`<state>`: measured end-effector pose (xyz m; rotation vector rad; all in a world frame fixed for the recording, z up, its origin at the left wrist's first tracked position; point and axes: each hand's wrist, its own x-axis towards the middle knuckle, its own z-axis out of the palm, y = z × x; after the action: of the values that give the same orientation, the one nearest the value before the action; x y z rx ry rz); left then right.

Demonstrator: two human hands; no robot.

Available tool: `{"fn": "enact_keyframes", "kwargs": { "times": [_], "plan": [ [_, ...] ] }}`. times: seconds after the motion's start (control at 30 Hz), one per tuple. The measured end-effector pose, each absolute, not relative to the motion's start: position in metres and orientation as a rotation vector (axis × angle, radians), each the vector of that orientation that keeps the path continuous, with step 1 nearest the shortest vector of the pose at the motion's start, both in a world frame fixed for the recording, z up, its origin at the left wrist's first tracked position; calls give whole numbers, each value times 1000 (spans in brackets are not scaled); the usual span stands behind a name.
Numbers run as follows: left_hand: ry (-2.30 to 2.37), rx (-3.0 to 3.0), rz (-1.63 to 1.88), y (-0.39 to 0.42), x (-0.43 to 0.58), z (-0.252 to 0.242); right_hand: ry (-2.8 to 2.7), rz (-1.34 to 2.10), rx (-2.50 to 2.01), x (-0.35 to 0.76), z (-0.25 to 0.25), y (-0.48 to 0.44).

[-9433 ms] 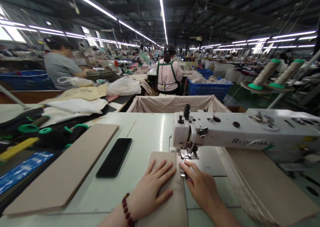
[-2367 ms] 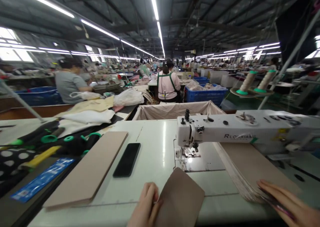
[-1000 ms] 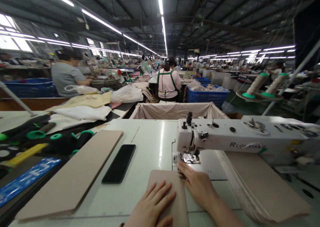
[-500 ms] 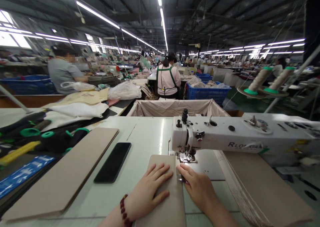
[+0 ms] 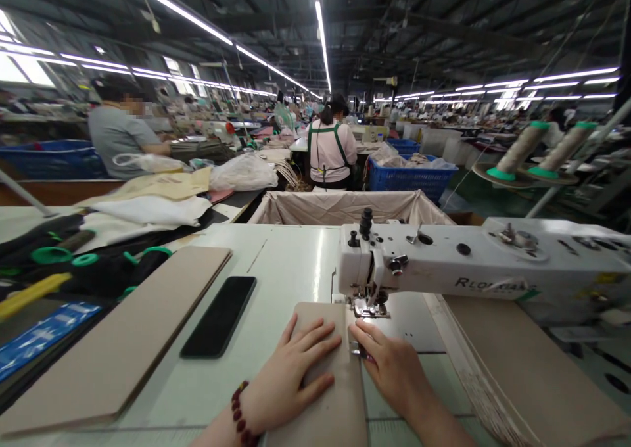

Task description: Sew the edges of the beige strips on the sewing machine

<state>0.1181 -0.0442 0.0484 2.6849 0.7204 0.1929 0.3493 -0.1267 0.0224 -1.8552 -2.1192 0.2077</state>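
Observation:
A beige fabric-covered panel (image 5: 340, 394) lies flat on the sewing table (image 5: 290, 256), its far end just short of the presser foot (image 5: 371, 307) of a white sewing machine (image 5: 419, 256). My left hand (image 5: 290, 375) rests on the panel with fingers spread, a dark red bead bracelet (image 5: 241, 414) at the wrist. My right hand (image 5: 389, 361) is at the panel's right edge, fingers curled and index fingertip near the foot. From under its fingers sticks out a small metal tool (image 5: 355, 348); the hand covers most of it, so its kind is unclear.
A black phone (image 5: 219, 317) and a stack of beige panels (image 5: 128, 329) lie to the left. More beige pieces (image 5: 522, 361) are piled under the machine arm at right. Behind the table is a cloth-lined bin (image 5: 345, 204). Thread cones (image 5: 522, 151) stand at right; co-workers sit farther off.
The view has shifted slightly. My left fingers have spread a little on the panel; my right hand stays at the panel's edge with the metal tool.

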Motion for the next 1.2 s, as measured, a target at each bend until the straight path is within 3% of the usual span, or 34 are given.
{"fn": "enact_keyframes", "kwargs": {
  "times": [1.2],
  "plan": [
    [782, 2715, 254, -42, 115, 36, -2059, 295, -1814, 352, 15, -125]
  ]
}}
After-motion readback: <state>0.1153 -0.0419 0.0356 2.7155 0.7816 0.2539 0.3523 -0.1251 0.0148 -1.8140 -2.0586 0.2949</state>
